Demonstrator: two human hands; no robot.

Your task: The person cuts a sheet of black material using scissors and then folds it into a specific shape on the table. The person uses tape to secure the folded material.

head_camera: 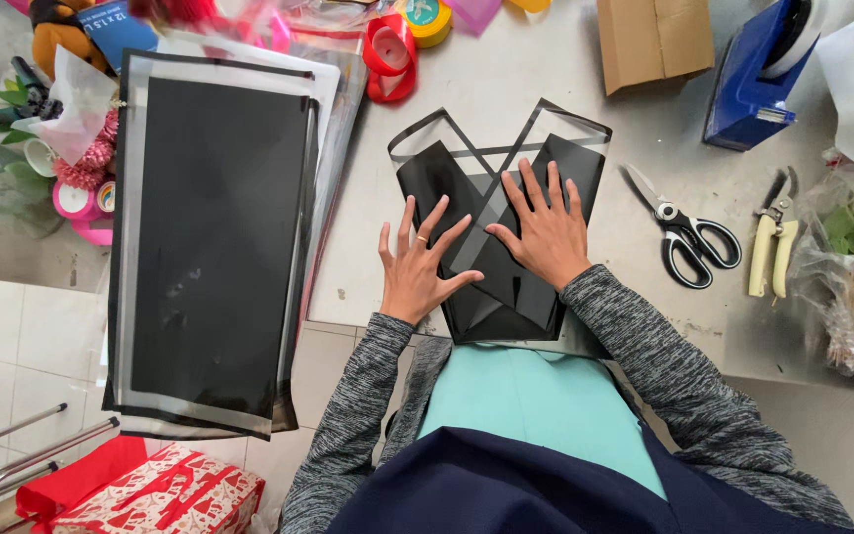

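Observation:
A folded black wrapping sheet with clear, black-edged borders lies on the white table right in front of me, its two flaps crossing in an X. My left hand presses flat on its left flap with fingers spread; a ring is on one finger. On the right flap my right hand lies flat too, fingers apart. Neither hand grips anything.
A stack of large black sheets hangs over the table's left edge. Black-handled scissors and cream pruning shears lie to the right. A blue tape dispenser, cardboard box, red ribbon rolls sit further back. Wrapped greenery lies far right.

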